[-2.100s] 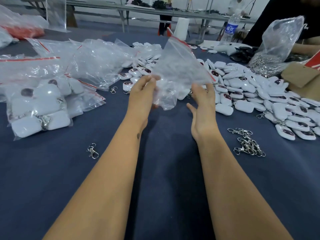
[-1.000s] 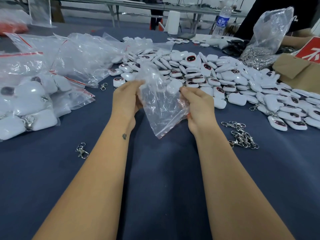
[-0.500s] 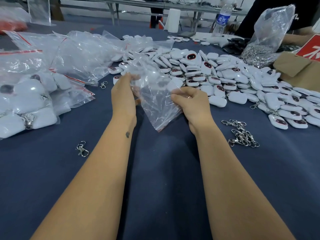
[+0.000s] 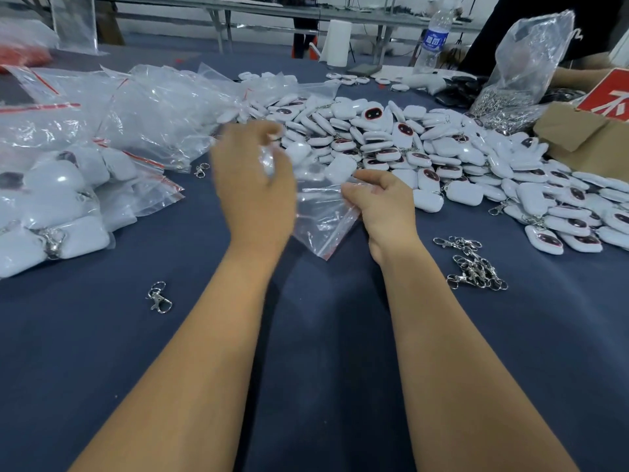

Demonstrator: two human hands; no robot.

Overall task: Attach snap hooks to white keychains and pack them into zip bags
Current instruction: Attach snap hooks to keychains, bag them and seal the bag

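Observation:
I hold a small clear zip bag (image 4: 321,216) with a red zip line above the blue table (image 4: 306,335). My right hand (image 4: 381,206) pinches its right edge. My left hand (image 4: 255,185), blurred by motion, has its fingers curled at the bag's upper left edge; the exact grip is unclear. A big heap of white keychains (image 4: 425,148) with dark oval faces lies just beyond the bag. A small pile of loose metal snap hooks (image 4: 473,264) sits to the right of my right wrist. One single snap hook (image 4: 158,298) lies left of my left forearm.
Filled zip bags of keychains (image 4: 51,212) and empty clear bags (image 4: 143,110) crowd the left side. At the back right stand a cardboard box (image 4: 585,137), a plastic bag of metal hooks (image 4: 520,80) and a water bottle (image 4: 434,39). Another person's arm (image 4: 578,74) rests there.
The bag came down from in front of me to just over the table. My left hand has shifted up along the bag's left edge; my right hand keeps its pinch.

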